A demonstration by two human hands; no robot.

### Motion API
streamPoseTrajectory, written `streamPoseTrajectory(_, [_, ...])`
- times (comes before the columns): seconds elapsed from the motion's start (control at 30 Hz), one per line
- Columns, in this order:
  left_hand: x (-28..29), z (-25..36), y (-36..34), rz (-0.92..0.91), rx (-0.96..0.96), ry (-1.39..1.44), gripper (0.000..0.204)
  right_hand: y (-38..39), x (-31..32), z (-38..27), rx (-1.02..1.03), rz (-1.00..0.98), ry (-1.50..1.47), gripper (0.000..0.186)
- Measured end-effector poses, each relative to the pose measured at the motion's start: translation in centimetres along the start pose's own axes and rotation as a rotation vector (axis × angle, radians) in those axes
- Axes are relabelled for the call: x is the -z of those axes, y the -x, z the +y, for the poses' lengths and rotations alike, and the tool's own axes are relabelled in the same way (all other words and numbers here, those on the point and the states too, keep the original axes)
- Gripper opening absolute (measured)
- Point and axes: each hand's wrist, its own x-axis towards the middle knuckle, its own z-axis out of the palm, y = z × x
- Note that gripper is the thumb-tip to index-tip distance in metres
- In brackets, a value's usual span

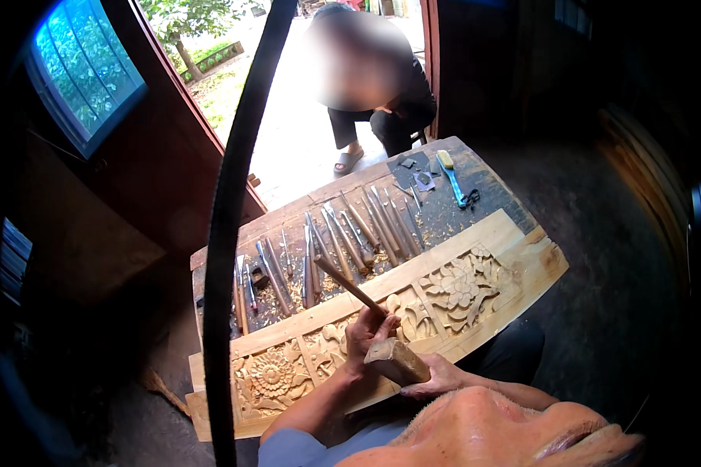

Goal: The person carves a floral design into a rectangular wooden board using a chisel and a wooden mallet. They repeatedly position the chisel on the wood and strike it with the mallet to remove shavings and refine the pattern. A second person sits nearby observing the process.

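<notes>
A long pale wooden panel (514, 268) with carved flowers and leaves lies along the near side of the workbench. Over its middle, my left hand (364, 336) is closed round a chisel (349, 285), whose wooden handle slants up and to the left. The chisel's lower end is hidden by the hand and the mallet. Closed on a blocky wooden mallet (397, 361), my right hand (442, 377) is close to the left one at the panel's near edge. The mallet's head is just below my left hand; whether it touches the chisel I cannot tell.
Several carving chisels (343, 237) lie in a row on the dark workbench (487, 175), among wood shavings. A blue-handled brush (452, 180) and dark sandpaper pieces (414, 167) are at the far right. Beyond the bench a person (397, 86) sits by the doorway. A black strap (237, 202) crosses the view.
</notes>
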Motion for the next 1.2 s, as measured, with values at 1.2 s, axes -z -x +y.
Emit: streamPoseTrajectory(1.2, [-0.6,2.7,0.5,0.021,0.124,0.034,0.012,0.9,7.7,-4.1,0.24,0.616,-0.679,0.069])
